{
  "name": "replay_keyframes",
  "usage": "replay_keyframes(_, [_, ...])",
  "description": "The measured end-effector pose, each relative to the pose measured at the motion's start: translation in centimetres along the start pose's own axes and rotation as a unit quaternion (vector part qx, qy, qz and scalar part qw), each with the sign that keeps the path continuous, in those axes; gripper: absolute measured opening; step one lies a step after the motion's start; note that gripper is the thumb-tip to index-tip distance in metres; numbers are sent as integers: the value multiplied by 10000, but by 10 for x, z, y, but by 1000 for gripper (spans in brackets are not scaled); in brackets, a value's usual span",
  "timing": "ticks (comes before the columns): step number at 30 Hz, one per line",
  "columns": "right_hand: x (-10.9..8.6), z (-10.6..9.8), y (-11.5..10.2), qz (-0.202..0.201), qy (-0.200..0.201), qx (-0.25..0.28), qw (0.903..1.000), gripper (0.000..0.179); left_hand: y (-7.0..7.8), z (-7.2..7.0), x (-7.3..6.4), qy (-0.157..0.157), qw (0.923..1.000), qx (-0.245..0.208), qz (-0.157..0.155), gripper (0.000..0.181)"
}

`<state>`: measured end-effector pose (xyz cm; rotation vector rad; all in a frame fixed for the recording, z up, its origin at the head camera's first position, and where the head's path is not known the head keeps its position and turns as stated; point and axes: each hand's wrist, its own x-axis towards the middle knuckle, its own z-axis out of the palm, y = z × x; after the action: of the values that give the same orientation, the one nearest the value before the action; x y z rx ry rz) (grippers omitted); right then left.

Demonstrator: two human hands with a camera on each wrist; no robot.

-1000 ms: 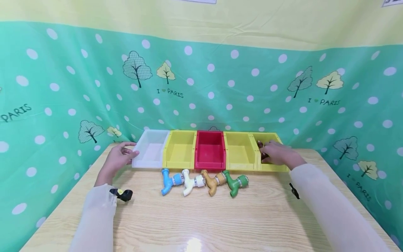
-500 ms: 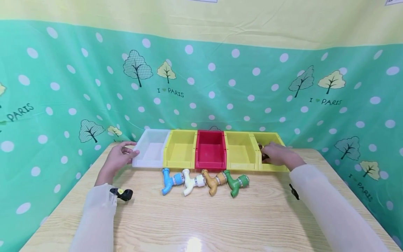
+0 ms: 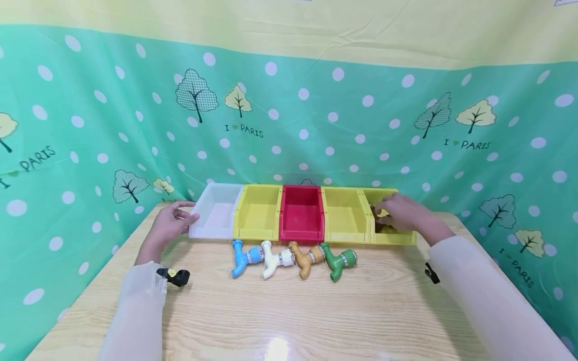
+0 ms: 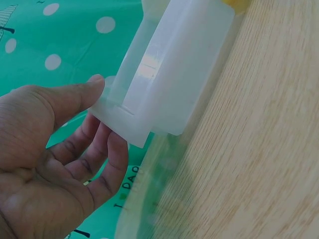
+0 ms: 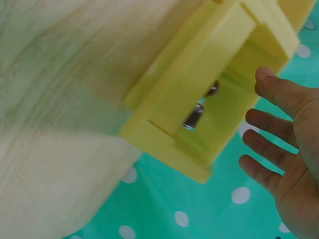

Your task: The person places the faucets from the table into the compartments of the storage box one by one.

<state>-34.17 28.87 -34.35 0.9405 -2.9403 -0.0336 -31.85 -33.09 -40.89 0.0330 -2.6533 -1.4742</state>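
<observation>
My left hand (image 3: 170, 225) holds the side wall of the translucent white bin (image 3: 206, 231) at the left end of the row. In the left wrist view, its thumb (image 4: 79, 97) lies at the bin's rim and the fingers curl beneath. My right hand (image 3: 401, 211) is over the rightmost yellow bin (image 3: 399, 239), its fingers extended and holding nothing in the right wrist view. Inside that bin lies a dark brown tap (image 5: 194, 117), partly hidden by the bin's front wall. Four-colour taps line the table: blue (image 3: 241, 259), white (image 3: 271, 260), tan (image 3: 304, 261), green (image 3: 336, 261).
Between the end bins stand a yellow bin (image 3: 257, 233), a red bin (image 3: 301, 234) and another yellow bin (image 3: 345, 235), side by side. A green dotted curtain (image 3: 289, 125) hangs behind and beside the wooden table (image 3: 289, 311).
My right hand has lifted slightly off the brown tap and moved up and to the right, leaving it in the bin. The left hand stays at the white bin.
</observation>
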Motion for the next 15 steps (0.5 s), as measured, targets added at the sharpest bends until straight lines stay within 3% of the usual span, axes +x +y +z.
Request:
replay_keyframes(5, [-4, -11, -9, 0, 209, -209, 9996, 18, 0, 0, 0, -6, 10000, 15, 13, 59])
replay_keyframes(11, [-6, -13, -25, -422, 682, -559, 9952, 16, 1, 0, -1, -5, 10000, -14, 12, 59])
replay_keyframes(15, [-8, -11, -39, -690, 863, -526, 9925, 20, -1, 0, 0, -19, 10000, -46, -4, 60])
